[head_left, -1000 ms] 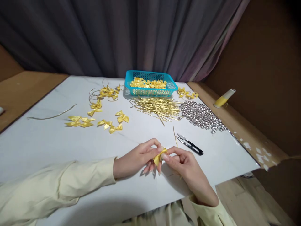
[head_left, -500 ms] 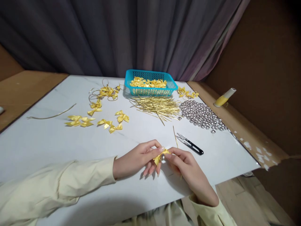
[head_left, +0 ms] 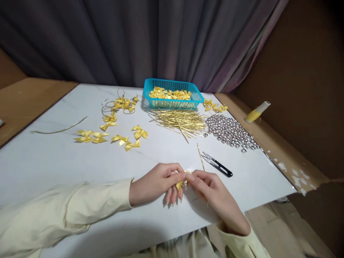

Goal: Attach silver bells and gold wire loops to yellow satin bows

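Note:
Close to the table's front edge, my left hand pinches a yellow ribbon bow between thumb and forefinger, its other fingers hanging below. My right hand is closed on the bow's right side, thumb tip against it. A small silver bell hangs at the bow's front, between the two thumbs. Much of the bow is covered by fingers. Just beyond my right hand lie a gold twist tie and black-handled thread snips, blades apart.
A blue basket of yellow bows stands at the back. Before it lie gold ties and, rightward, silver bells. Loose bows and bows with cords lie left. A yellow-wound tube stands on the right cardboard.
My right thumb has shifted left and upward over the bow, toward my left thumb. The bow is now more covered, and the bell sits slightly lower.

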Demonstrator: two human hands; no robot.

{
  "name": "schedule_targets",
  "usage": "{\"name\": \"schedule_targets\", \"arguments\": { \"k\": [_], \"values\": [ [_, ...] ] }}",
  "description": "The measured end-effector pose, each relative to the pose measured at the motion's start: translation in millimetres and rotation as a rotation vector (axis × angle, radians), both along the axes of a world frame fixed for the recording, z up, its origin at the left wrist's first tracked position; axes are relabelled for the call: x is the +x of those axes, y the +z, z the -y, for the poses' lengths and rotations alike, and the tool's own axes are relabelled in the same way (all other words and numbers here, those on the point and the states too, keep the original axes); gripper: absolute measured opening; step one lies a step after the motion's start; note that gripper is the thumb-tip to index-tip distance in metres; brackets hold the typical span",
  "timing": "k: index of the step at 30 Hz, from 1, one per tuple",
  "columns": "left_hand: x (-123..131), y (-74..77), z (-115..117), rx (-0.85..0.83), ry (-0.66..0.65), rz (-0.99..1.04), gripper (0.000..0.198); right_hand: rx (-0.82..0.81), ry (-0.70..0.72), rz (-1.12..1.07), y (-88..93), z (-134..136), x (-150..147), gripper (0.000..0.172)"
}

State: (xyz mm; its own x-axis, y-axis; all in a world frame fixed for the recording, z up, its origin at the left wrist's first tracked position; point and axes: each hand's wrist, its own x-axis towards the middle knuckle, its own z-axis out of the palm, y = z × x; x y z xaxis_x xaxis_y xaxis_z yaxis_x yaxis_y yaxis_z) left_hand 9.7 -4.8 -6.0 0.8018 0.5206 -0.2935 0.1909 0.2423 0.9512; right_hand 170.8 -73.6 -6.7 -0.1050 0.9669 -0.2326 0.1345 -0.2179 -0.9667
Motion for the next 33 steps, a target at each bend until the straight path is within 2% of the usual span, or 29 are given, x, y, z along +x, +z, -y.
{"name": "schedule_targets", "arguments": {
  "k": [6, 14, 23, 30, 33],
  "values": [
    [1, 2.4, -1, -0.023, -0.008, 0.029, 0.033, -0.008, 0.03, -0.089, -4.3, -1, 3, 0.028],
    [0, 2.2, -5, -0.097, -0.06, 0.058, 0.028, 0.0, 0.015, -0.13, -2.7, 2, 4, 0.027],
    [1, 1.5, -7, -0.083, 0.012, 0.055, 0.028, 0.057, 0.084, 0.178, -4.9, 8, 26, 0.042],
    [0, 2.7, -7, -0.082, -0.003, 0.066, 0.028, 0.276, 0.037, 0.427, -11.2, 14, 29, 0.038],
    [-1, 4.9, -7, -0.064, 0.022, 0.061, 0.028, 0.297, 0.024, 0.457, -11.5, 17, 30, 0.038]
  ]
}}
